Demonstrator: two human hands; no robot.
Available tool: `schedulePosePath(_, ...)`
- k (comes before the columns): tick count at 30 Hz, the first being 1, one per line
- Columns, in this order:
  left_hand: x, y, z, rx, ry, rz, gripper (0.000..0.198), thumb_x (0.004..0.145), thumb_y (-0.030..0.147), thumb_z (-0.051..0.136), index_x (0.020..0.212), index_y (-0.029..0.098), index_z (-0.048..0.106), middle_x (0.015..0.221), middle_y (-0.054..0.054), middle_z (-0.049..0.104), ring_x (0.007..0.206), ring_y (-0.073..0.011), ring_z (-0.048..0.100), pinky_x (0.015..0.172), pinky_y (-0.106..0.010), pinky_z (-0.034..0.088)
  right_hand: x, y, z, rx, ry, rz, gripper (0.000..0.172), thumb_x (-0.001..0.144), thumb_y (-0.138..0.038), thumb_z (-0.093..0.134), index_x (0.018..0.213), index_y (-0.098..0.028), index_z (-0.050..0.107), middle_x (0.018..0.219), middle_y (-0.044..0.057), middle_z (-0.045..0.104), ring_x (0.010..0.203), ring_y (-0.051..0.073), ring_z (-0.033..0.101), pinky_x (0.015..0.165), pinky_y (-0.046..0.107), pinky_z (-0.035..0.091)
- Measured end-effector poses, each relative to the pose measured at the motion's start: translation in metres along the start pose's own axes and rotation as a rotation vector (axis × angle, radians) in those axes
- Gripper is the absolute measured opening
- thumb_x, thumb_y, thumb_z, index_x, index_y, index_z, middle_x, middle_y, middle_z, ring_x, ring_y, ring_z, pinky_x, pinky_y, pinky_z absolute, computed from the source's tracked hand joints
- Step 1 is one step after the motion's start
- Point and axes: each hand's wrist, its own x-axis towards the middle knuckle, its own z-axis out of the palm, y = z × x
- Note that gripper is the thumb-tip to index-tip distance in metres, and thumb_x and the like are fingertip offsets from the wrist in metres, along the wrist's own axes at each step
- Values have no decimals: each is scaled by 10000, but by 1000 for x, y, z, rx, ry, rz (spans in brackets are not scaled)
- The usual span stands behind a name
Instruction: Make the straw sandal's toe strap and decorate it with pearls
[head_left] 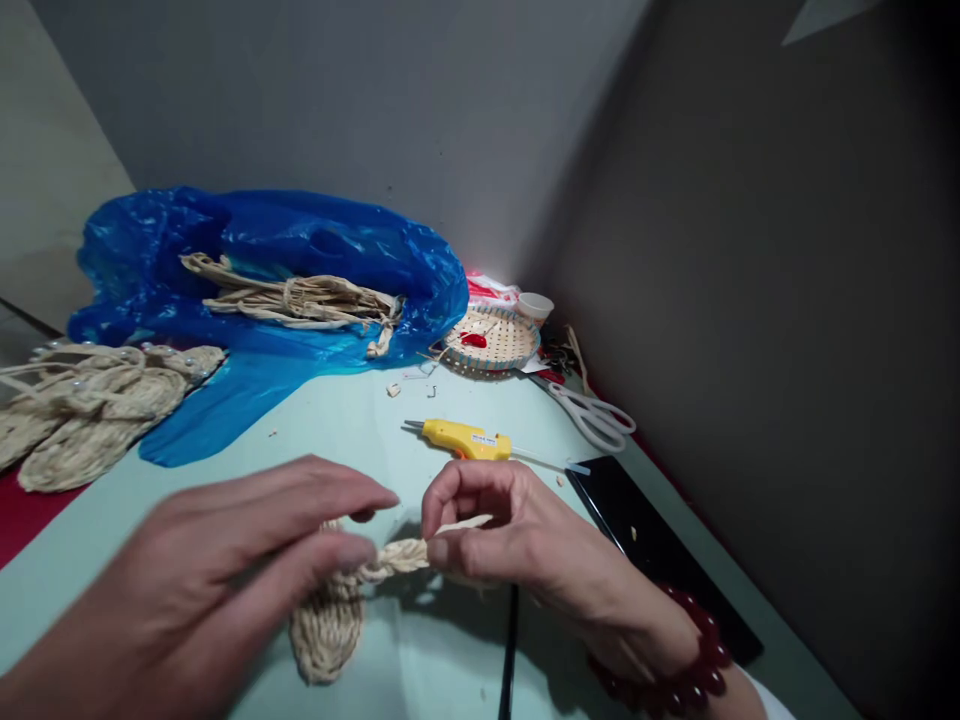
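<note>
My right hand [502,520] pinches a braided straw strand [401,558] between thumb and fingers. The strand runs leftward to a small oval woven straw piece [326,630] that lies low in the view, under my left hand. My left hand [247,560] is slightly blurred, its fingers stretched out above the woven piece and its thumb apart from them, close to the strand. Whether that thumb touches the straw I cannot tell. Just beyond my hands lies a yellow glue gun [469,440] with a clear glue stick in its back.
A blue plastic bag [300,225] with a bundle of straw [300,300] lies at the back. Woven straw slippers [112,420] with beads are at left. A round woven basket [495,345], white cup [535,305], scissors [592,415] and black tablet-like slab [667,555] line the right.
</note>
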Motion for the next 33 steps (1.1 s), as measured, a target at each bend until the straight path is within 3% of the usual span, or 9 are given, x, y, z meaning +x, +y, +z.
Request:
schedulePosePath(1, -3, 5, 10, 78, 11, 58, 199, 678, 403, 874, 874, 420, 848, 954, 71, 823, 922, -237, 714, 808, -171, 522, 0, 0, 1, 25, -3, -5, 137, 685, -140, 770, 765, -160, 660, 660, -34, 574, 569, 77, 420, 536, 193, 321)
schedulePosePath(4, -5, 16, 24, 102, -26, -22, 142, 767, 472, 792, 878, 386, 808, 818, 74, 803, 776, -192, 701, 691, -173, 498, -1, 2, 6, 61, -16, -46, 226, 705, -226, 866, 808, -170, 673, 699, -33, 591, 580, 77, 451, 550, 189, 347)
schedulePosePath(7, -1, 23, 19, 18, -72, -95, 144, 791, 480, 747, 813, 344, 786, 724, 71, 770, 678, -170, 662, 605, -175, 478, -2, 4, 10, -24, 10, -152, 201, 776, -296, 856, 840, -188, 699, 717, -33, 607, 600, 90, 500, 551, 193, 380)
schedulePosePath(10, 3, 28, 13, -27, -41, -121, 151, 762, 459, 735, 727, 322, 787, 639, 65, 723, 614, -159, 613, 569, -173, 466, -3, 3, 13, -204, 74, -306, 89, 901, -278, 724, 856, -201, 736, 719, -23, 625, 674, 119, 570, 588, 209, 430)
schedulePosePath(15, 1, 28, 14, 44, 39, -62, 114, 737, 394, 719, 704, 330, 808, 688, 46, 784, 659, -193, 669, 585, -194, 491, -7, 1, 16, -420, 183, -409, 98, 882, -314, 744, 928, -229, 760, 850, -16, 728, 819, 157, 654, 784, 259, 519)
schedulePosePath(21, -6, 19, 18, 154, 206, 30, 42, 706, 387, 784, 703, 363, 818, 767, 49, 837, 720, -219, 741, 680, -199, 526, -15, 6, 17, -638, 238, -457, 277, 810, -364, 853, 1031, -282, 709, 1002, -30, 728, 936, 169, 682, 817, 246, 537)
schedulePosePath(27, -9, 6, 16, 259, 103, 176, 72, 785, 311, 776, 829, 359, 805, 874, 40, 846, 828, -232, 774, 748, -189, 542, -18, 15, 19, -823, 196, -557, 187, 929, -220, 728, 1081, -271, 632, 974, -18, 670, 968, 169, 642, 847, 282, 512)
schedulePosePath(31, -11, 10, 18, 183, 90, 178, 115, 792, 263, 745, 730, 349, 789, 774, 49, 812, 790, -210, 744, 721, -189, 508, -15, 22, 21, -921, 190, -785, 87, 951, -118, 609, 966, -203, 600, 827, -8, 649, 810, 168, 581, 828, 346, 495)
schedulePosePath(33, -10, 14, 17, 157, 28, 120, 123, 794, 278, 741, 694, 333, 787, 699, 46, 786, 699, -196, 713, 668, -203, 490, -13, 21, 22, -911, 172, -842, 131, 959, -83, 560, 902, -199, 583, 770, -9, 644, 752, 161, 557, 790, 347, 500)
